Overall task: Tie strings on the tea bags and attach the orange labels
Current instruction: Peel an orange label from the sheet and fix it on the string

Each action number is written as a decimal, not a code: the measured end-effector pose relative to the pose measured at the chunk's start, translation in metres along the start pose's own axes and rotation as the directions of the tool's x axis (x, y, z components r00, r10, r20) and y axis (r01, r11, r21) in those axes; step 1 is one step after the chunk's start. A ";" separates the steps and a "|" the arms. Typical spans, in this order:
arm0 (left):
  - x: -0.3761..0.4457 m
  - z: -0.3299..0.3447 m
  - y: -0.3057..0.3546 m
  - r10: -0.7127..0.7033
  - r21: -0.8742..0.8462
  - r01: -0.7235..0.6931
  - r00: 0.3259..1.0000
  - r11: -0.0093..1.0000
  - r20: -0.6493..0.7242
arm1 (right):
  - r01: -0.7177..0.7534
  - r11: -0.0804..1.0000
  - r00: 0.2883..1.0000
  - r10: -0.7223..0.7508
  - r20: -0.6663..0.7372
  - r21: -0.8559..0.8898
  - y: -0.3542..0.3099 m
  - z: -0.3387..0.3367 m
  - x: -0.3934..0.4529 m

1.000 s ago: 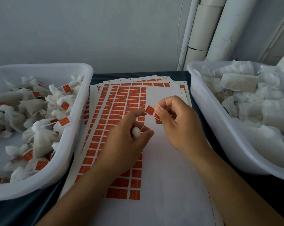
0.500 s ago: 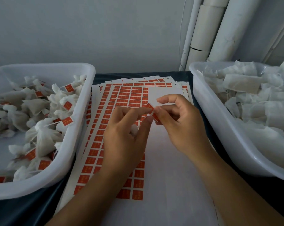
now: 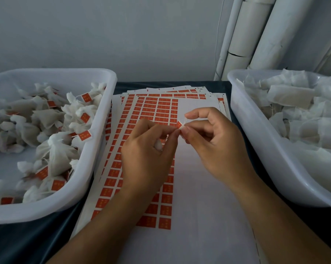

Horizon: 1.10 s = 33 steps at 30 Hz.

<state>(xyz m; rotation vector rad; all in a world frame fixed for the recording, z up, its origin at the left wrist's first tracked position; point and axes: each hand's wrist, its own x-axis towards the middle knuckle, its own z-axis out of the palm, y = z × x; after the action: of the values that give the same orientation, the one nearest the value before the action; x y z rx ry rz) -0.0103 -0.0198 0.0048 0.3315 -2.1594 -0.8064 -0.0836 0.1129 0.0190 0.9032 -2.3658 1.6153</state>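
Observation:
Both hands meet above the sheets of orange labels (image 3: 151, 107) in the middle of the table. My left hand (image 3: 147, 155) holds a small white tea bag (image 3: 158, 146) tucked under its fingers, mostly hidden, and its thumb and forefinger pinch toward the label. My right hand (image 3: 216, 141) pinches a single orange label (image 3: 179, 124) and the white string end beside it between thumb and forefinger. The fingertips of both hands touch at the label.
A white tub (image 3: 96, 168) on the left holds tied tea bags with orange labels. A white tub (image 3: 256, 141) on the right holds plain white tea bags. White pipes (image 3: 242, 40) rise at the back right. Dark cloth covers the table.
My left hand has closed up to my right hand, so the string between them is no longer stretched out. The tea bag went from hanging in view to hidden under the left fingers.

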 end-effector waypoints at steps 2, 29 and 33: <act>0.000 0.001 -0.001 0.017 0.047 -0.017 1.000 0.999 0.002 | 0.004 1.000 1.000 -0.004 0.003 -0.019 -0.001 0.000 0.000; 0.004 0.001 -0.006 -0.150 -0.397 0.249 0.953 0.884 0.265 | -0.315 0.905 0.925 0.226 0.304 0.286 0.004 -0.001 0.004; 0.002 0.001 -0.006 -0.146 -0.414 0.257 0.948 0.873 0.282 | -0.312 0.878 0.941 0.231 0.249 0.363 0.006 0.002 0.002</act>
<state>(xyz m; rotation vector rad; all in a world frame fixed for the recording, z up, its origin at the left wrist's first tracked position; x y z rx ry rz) -0.0129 -0.0253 0.0015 0.2302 -2.0975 -1.5018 -0.0882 0.1117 0.0147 0.8541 -2.4266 2.2817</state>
